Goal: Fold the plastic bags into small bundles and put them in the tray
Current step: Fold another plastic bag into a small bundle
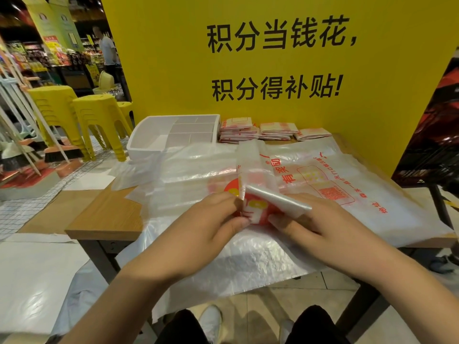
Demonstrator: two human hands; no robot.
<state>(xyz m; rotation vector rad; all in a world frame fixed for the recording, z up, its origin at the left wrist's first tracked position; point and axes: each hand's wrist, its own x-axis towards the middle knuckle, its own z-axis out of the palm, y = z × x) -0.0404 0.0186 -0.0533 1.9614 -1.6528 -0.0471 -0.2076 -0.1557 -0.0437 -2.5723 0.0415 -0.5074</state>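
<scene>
The left hand [211,219] and right hand [315,219] pinch the folded bag [275,201] at six o'clock on the tabletop [106,214]; I'd press each crease flat, edges matched. The tray [139,146] waits at eleven o'clock.

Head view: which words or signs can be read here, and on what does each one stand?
"积分当钱花," on the yellow board
"积分得补贴!" on the same board, below
Red print on the spread plastic bag: too blurred to read
Red print on the folded bundles: too small
</scene>
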